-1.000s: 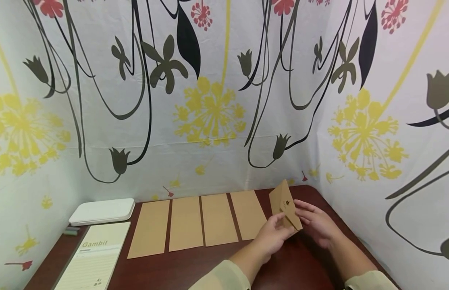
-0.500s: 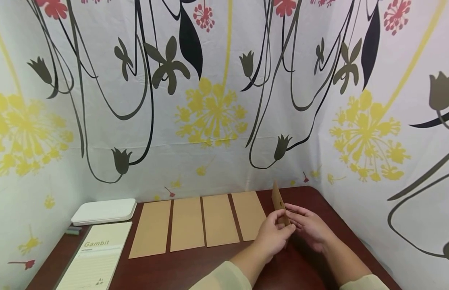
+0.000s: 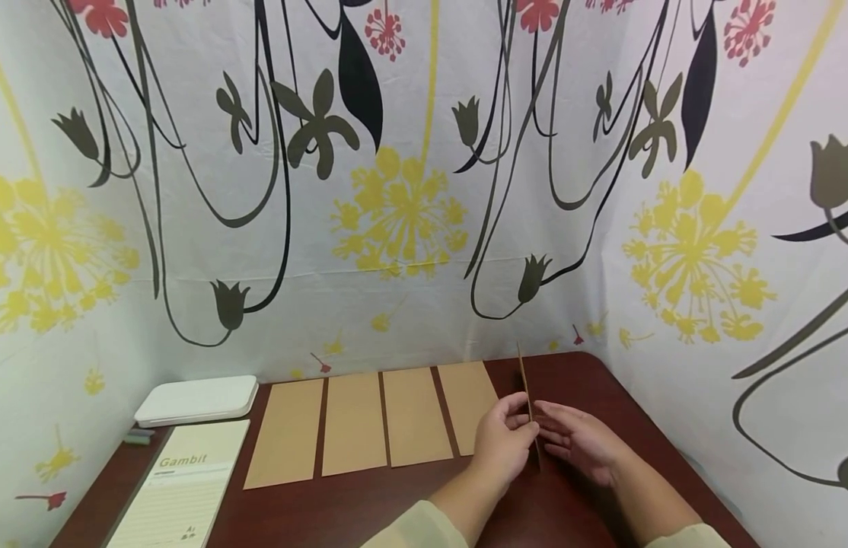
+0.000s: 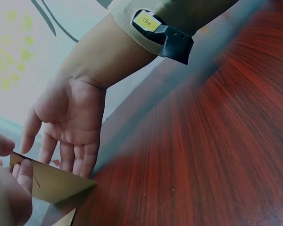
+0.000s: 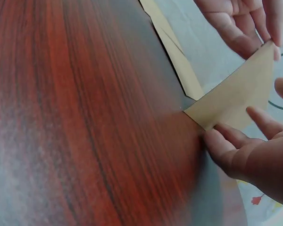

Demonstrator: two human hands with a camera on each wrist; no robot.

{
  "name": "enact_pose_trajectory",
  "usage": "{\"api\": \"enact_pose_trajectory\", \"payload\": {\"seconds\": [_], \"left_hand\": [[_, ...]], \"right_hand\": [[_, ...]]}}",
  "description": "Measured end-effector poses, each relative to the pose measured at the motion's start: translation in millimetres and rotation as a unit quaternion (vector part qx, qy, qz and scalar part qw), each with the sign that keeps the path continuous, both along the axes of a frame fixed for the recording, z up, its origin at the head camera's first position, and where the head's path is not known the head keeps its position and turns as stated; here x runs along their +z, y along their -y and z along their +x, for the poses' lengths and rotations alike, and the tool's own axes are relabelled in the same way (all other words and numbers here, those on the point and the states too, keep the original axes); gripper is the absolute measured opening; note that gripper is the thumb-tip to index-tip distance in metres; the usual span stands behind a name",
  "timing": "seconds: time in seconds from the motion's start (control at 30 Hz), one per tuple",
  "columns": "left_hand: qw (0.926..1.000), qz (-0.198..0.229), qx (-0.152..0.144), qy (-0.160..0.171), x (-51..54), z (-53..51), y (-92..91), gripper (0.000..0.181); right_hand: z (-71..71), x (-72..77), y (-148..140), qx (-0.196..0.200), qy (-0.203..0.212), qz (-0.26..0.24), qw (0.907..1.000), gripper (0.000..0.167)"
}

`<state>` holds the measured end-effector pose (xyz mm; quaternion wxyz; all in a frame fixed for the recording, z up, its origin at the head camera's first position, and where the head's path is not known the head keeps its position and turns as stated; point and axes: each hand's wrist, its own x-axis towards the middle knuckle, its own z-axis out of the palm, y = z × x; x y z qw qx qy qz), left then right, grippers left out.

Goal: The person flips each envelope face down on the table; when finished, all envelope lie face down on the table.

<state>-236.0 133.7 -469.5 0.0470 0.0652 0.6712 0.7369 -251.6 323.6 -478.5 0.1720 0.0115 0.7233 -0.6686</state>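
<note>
A brown kraft envelope (image 3: 523,373) stands upright on its edge at the right of the table, seen almost edge-on in the head view. My left hand (image 3: 502,441) pinches it near its upper edge, the thumb on the near side. Against its right face my right hand (image 3: 587,445) touches with its fingers extended. The right wrist view shows one plain face of the envelope (image 5: 240,92), and there the right thumb is held away from it. In the left wrist view the right palm (image 4: 78,110) faces the camera, with fingertips partly behind the envelope (image 4: 56,181).
Several more kraft envelopes (image 3: 355,426) lie flat in a row on the dark red wooden table (image 3: 369,506). At left are a Gambit notepad (image 3: 180,479), a white case (image 3: 196,400) and small grey-green sticks (image 3: 138,436). Flower-printed cloth (image 3: 410,304) walls the back and sides.
The envelope has turned from showing its flap with a printed mark to nearly edge-on, and come down lower. Both hands have moved slightly down with it.
</note>
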Motion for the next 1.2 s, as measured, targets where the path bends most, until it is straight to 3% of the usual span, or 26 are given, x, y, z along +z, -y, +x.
{"api": "enact_pose_trajectory", "payload": {"seconds": [0.27,0.4,0.87,1.1,1.2], "left_hand": [[0.9987,0.012,0.047,0.013,-10.5,-6.0,3.0,0.051],[0.9983,0.016,0.053,0.018,-15.2,-9.0,3.6,0.049],[0.994,0.052,-0.068,0.069,-24.4,-12.0,4.2,0.071],[0.9917,0.048,-0.089,0.079,-26.4,-9.8,8.2,0.072],[0.994,0.035,-0.083,0.062,-25.0,-11.4,17.0,0.068]], "right_hand": [[-1.9,-4.6,-7.7,-0.055,0.014,-0.008,0.9983,0.075],[-4.0,-6.1,-13.1,-0.07,0.016,-0.007,0.9974,0.076],[-16.7,-3.5,-40.9,-0.108,0.017,-0.027,0.9937,0.094],[-22.4,-1.9,-42.9,-0.121,0.02,-0.024,0.9922,0.092],[-24.7,-1.2,-39.6,-0.116,0.012,-0.011,0.9931,0.091]]}}
